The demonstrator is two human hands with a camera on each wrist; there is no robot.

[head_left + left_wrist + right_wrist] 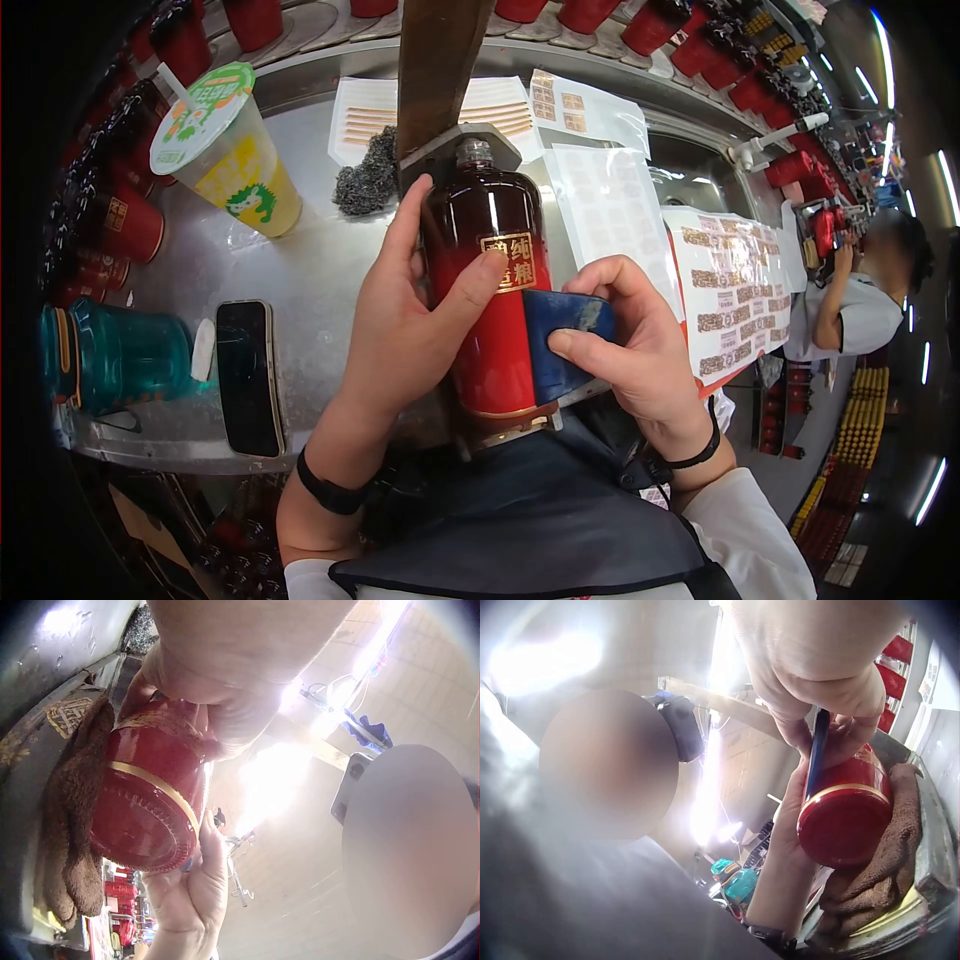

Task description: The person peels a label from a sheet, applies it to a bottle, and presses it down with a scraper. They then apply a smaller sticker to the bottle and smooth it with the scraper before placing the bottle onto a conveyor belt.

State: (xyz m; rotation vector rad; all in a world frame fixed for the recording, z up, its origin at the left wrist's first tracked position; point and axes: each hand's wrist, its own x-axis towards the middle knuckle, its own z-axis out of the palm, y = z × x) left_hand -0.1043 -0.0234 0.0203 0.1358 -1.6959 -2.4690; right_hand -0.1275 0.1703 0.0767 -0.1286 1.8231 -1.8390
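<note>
Bottle (490,350): where, and how held?

On the brown cloth (75,817), neck pointing away; my left hand (405,335) grips its left side, my right hand (650,355) pinches the blue pad (555,309) against its right.

The head camera faces down from above; both wrist cameras, closer, share the red bottle (150,791) base-on.

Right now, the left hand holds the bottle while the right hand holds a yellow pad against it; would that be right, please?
The pad is blue, not yellow, as the head view shows; the left hand holds the bottle, and the right hand holds the pad against it.
</note>
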